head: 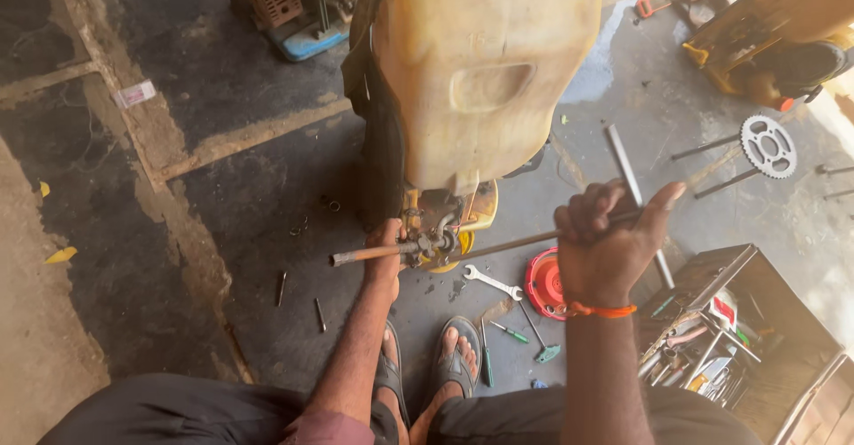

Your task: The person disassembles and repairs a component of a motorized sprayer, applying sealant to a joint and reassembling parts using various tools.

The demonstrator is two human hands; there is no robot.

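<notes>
The person sits low on a dark concrete floor (222,187), sandalled feet out in front, before a small machine topped by a large cream plastic tank (485,62). The right hand (609,245), with an orange band at the wrist, is closed in a fist around a long thin metal rod (516,243); the thumb sticks up free. The rod runs roughly level from that fist leftward into the metal fitting (433,242) under the tank and comes out the far side with a rust-coloured end. The left hand (384,247) is at the fitting, fingers curled about the rod just beside it; how firmly it grips cannot be told. On the floor between fitting and feet lie an open-ended spanner (491,281), green-handled screwdrivers (510,331) and a red round cover (543,283), partly behind the right hand. An open toolbox (738,329) of mixed tools stands to the right, a toothed sprocket (768,146) well beyond it.
</notes>
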